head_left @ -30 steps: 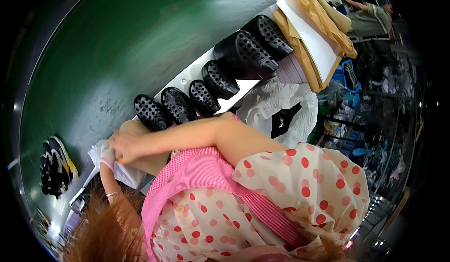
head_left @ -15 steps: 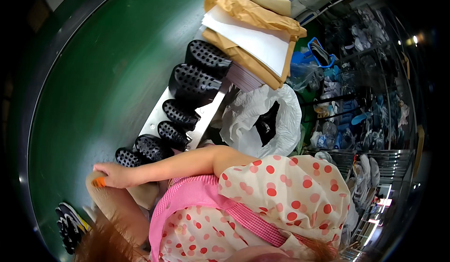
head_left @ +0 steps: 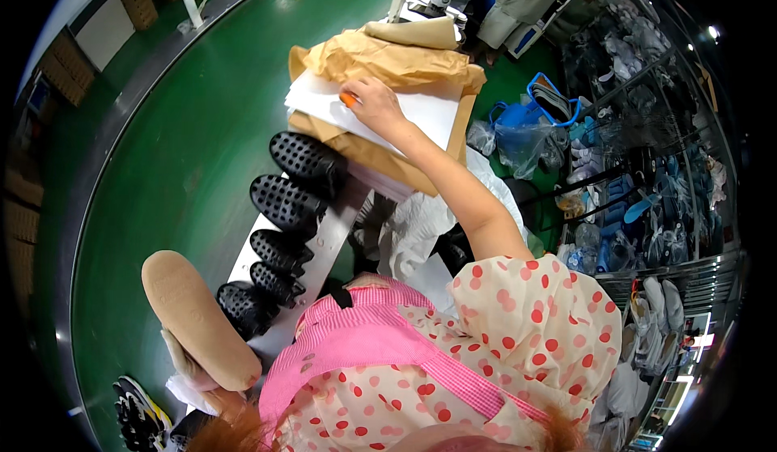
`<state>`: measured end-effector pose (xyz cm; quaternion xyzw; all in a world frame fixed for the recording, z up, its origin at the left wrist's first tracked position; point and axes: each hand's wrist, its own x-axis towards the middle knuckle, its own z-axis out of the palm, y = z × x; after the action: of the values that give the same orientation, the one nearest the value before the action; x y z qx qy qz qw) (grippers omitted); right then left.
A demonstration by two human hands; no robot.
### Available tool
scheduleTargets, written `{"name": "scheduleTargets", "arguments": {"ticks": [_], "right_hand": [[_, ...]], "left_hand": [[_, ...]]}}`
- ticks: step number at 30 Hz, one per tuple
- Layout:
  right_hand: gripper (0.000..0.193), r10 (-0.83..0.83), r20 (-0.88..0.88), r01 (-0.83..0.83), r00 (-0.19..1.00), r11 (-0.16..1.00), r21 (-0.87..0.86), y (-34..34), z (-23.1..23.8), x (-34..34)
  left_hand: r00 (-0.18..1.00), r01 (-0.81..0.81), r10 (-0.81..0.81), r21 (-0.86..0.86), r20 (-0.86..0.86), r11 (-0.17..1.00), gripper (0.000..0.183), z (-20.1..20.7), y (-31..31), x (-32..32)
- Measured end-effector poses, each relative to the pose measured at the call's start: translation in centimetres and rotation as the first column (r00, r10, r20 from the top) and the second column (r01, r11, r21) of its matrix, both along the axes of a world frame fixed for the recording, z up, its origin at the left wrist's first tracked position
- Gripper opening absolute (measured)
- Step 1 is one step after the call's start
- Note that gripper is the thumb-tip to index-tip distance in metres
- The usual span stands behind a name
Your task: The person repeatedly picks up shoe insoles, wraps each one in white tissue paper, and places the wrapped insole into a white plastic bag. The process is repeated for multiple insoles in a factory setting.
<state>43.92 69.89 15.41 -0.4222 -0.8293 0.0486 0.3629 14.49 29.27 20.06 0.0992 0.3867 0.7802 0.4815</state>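
Dark sneakers (head_left: 128, 420) with yellow trim lie near the green table's (head_left: 178, 152) curved left edge; off its right side, pale shoes (head_left: 655, 298) line a wire rack (head_left: 688, 268).

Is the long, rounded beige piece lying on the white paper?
No, the left grip holds the long, rounded beige piece away from the white paper.

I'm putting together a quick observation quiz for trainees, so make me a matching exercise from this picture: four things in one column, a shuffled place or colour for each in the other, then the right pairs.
Things:
1. Beige sole-shaped piece
2. White sheets
3. Black dotted forms
4. Apron

Places or colours:
A. Lined up along the metal strip
B. Pink
C. In the left hand
D. Under the right hand

Right pairs: 1-C, 2-D, 3-A, 4-B
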Motion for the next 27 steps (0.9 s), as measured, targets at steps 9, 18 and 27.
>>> {"name": "scheduleTargets", "arguments": {"ticks": [9,18,27], "right_hand": [[0.015,0.183,-0.037,-0.178,0.982,0.977,0.116,2.3,-3.3,4.0],[0.009,0.125,-0.12,-0.12,0.985,0.992,0.044,3.4,-4.3,3.8],[0.018,-0.006,-0.209,-0.085,0.978,0.902,-0.424,3.1,4.7,3.4]], "left_hand": [[0.971,0.054,-0.062,-0.041,-0.232,0.998,0.046,0.2,5.9,7.4],[0.985,0.157,-0.166,-0.142,-0.052,0.977,0.047,-1.2,7.9,7.8],[0.954,0.284,-0.277,-0.051,0.113,0.957,0.046,0.2,9.7,6.1]]}}
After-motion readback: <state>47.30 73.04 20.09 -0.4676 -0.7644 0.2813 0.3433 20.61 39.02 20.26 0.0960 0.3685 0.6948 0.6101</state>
